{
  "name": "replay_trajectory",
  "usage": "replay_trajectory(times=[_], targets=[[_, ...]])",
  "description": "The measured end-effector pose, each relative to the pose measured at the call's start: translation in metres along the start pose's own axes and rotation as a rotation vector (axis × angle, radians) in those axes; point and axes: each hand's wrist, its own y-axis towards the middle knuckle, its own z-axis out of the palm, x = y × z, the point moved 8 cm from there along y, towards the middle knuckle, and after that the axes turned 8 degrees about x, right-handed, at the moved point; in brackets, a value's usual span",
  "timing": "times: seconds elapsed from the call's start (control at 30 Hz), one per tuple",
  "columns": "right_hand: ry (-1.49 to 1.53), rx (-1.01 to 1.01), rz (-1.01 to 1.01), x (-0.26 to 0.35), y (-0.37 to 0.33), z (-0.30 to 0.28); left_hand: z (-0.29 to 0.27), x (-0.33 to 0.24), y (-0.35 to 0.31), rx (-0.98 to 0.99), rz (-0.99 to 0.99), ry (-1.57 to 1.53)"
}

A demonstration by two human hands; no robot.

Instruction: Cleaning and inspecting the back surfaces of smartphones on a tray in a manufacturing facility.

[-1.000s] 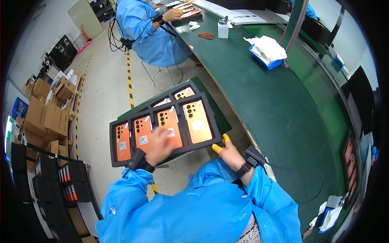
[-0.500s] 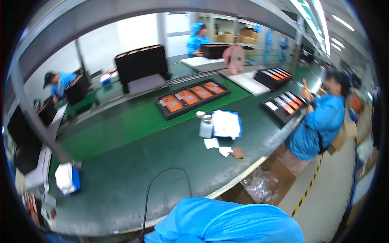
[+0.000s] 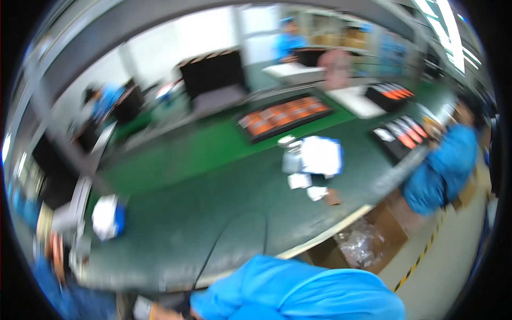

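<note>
A bright blue sleeved garment (image 3: 298, 288) of mine fills the lower middle of the view. To its left, at the bottom edge, a blurred skin-toned patch looks like part of my left hand (image 3: 165, 313), next to a whitish piece (image 3: 142, 308). Its fingers cannot be made out. My right hand does not show. A thin black cable (image 3: 217, 245) loops over the near edge of the green work table (image 3: 176, 229) close to my sleeve.
A white cloth pile on a blue tray (image 3: 321, 156) stands beside a pump bottle (image 3: 292, 160); another white pile (image 3: 105, 216) lies left. Black trays with orange items (image 3: 288, 114) rest beyond. A co-worker (image 3: 445, 165) works at right, another person (image 3: 56, 277) at left. A carton (image 3: 368, 242) holds clear plastic.
The view has swung left and down, so the table and its things sit further right and slightly higher. A person at the lower left and the skin-toned patch have come into view.
</note>
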Motion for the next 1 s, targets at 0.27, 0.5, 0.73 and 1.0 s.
replay_trajectory(times=[0.27, 0.5, 0.73, 1.0], targets=[[-0.192, -0.337, 0.726, -0.08, -0.072, -0.018, 0.05, 0.21, 0.04, 0.03, -0.359, -0.105], [1.279, -0.096, 1.071, -0.083, -0.051, 0.086, 0.08, 0.227, 0.005, -0.088, -0.313, -0.193], [1.043, -0.047, 0.883, -0.051, 0.005, 0.069, 0.069, 0.184, -0.021, -0.101, -0.34, -0.427], [0.887, -0.187, 0.799, -0.058, 0.017, 0.035, 0.073, 0.194, -0.034, -0.124, -0.363, -0.43]])
